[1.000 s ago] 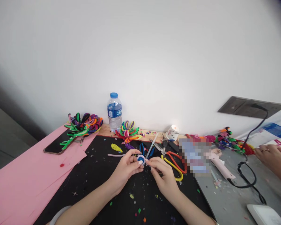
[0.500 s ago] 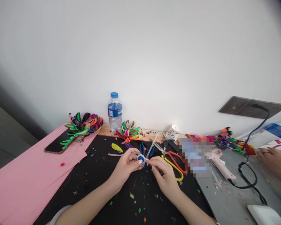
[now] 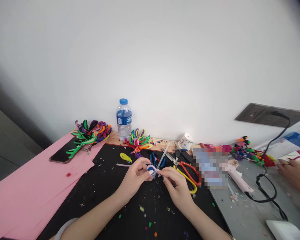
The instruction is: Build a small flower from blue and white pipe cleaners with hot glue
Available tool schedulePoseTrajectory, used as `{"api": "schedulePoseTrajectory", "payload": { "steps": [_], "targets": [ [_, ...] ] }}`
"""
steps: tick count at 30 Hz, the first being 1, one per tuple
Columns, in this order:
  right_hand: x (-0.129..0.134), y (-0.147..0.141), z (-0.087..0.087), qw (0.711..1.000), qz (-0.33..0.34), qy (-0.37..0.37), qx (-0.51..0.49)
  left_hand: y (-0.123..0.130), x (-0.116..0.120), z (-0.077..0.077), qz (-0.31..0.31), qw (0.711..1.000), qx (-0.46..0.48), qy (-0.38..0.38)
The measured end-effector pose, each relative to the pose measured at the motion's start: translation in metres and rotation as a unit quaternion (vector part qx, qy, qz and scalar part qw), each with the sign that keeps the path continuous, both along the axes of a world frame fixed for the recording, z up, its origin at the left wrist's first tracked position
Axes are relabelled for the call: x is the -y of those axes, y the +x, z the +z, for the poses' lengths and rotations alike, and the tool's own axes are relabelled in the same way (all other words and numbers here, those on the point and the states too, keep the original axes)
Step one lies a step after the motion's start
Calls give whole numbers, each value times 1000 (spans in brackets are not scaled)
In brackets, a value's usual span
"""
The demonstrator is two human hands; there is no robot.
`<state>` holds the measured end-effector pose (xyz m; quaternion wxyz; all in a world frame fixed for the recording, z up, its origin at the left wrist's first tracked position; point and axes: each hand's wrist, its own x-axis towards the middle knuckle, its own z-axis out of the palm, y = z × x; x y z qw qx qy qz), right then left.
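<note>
Between finger and thumb, my left hand [image 3: 137, 176] pinches a small coil [image 3: 151, 169], blue inside with a pale lilac rim. A lilac fuzzy stem [image 3: 123, 165] sticks out to the left of that hand. My right hand [image 3: 173, 183] is closed at the coil's right side, thumb and fingertips pressed together; what lies between them is too small to make out. Just beyond the hands lie a clear stick [image 3: 163, 155], blue loops [image 3: 152, 157] and a yellow loop [image 3: 125, 157] on the black mat [image 3: 102, 190].
Behind stand a water bottle [image 3: 124, 120] and a white paper cup [image 3: 185, 142]. Scissors [image 3: 190, 171] lie at the right, with a pink glue gun [image 3: 240, 180] farther right. A phone [image 3: 63, 152] rests on pink paper [image 3: 35, 186]. Another person's hand [image 3: 293, 173] is at the right edge.
The whole view has shifted slightly, so things appear a little farther right. Both hands keep their hold around the coil, with hardly any movement.
</note>
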<state>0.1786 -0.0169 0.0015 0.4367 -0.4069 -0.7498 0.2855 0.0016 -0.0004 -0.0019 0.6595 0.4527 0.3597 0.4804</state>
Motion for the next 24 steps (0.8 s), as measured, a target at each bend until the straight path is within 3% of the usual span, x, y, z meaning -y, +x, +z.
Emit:
{"api": "schedulePoseTrajectory", "payload": {
  "steps": [24],
  "targets": [
    [-1, 0, 4, 1000, 4, -14, 2, 0, 0, 2, -30, 999, -19, -14]
  ]
}}
